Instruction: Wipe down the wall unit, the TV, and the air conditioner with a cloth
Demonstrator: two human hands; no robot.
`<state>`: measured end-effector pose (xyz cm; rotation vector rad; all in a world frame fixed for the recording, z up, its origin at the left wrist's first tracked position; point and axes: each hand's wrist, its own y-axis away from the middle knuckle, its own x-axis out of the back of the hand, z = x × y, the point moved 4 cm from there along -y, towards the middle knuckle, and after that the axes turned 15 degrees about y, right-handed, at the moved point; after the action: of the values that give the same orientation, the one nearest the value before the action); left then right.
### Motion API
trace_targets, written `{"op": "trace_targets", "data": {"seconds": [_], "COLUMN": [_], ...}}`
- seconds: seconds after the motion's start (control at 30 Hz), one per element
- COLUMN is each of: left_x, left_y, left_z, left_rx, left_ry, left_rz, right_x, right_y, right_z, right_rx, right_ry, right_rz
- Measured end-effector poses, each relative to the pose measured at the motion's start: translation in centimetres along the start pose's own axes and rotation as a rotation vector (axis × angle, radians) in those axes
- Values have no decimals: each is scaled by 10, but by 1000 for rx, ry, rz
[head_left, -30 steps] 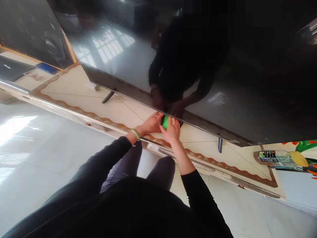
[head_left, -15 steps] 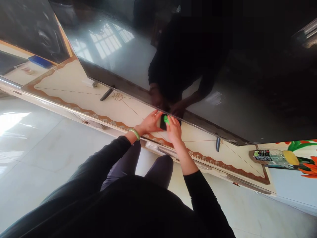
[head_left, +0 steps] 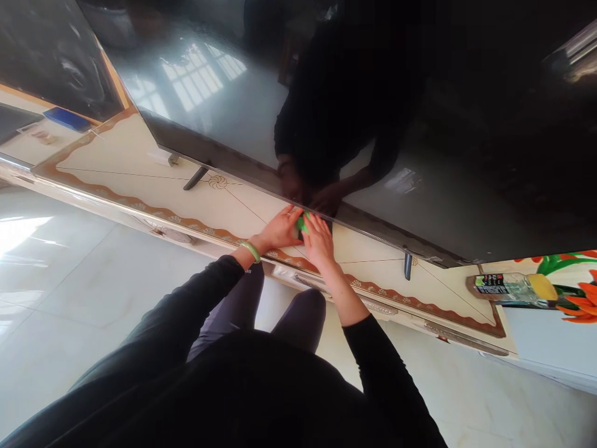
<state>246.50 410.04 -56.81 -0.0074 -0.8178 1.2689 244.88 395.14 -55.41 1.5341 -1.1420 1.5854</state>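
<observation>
A small black flat object lies on the cabinet top, just under the lower edge of the television, mostly covered by my hands. My left hand, with a pale green bangle on its wrist, grips the black object's left side between thumb and fingers. On top of the black object is a bright green lump, its material too small to tell. My right hand has its bent fingers pressed on the lump and hides most of it. The two hands nearly touch.
A large television leans over the hands, its foot standing to the right. A clear bottle with a yellow cap lies at the right end, near orange flowers. At left are a blackboard and a blue box.
My right hand has slid left across the black object with the green lump, closer to my left hand. My left hand stays at the left side. The view has shifted slightly.
</observation>
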Motion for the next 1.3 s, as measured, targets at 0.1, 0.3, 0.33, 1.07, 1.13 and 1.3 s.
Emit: {"op": "trace_targets", "data": {"seconds": [0.1,0.3,0.33,1.07,1.13,1.3], "left_x": [0,2,3,15,15,15], "left_y": [-1,-2,-2,-5,-4,4], "left_z": [-2,-7,-8,-29,-28,-23], "left_rx": [16,63,68,180,172,159], "left_ry": [-4,-34,-36,-63,-34,-29], "left_rz": [-12,-75,-86,-131,-117,-88], "right_x": [-3,0,1,48,32,25], "right_y": [-18,8,17,157,146,135], "right_z": [-12,-15,-12,249,254,254], "right_rx": [-90,117,158,-1008,-997,-893], "right_ry": [23,-104,-133,-66,-69,-109], "right_rz": [-32,25,28,823,738,632]}}
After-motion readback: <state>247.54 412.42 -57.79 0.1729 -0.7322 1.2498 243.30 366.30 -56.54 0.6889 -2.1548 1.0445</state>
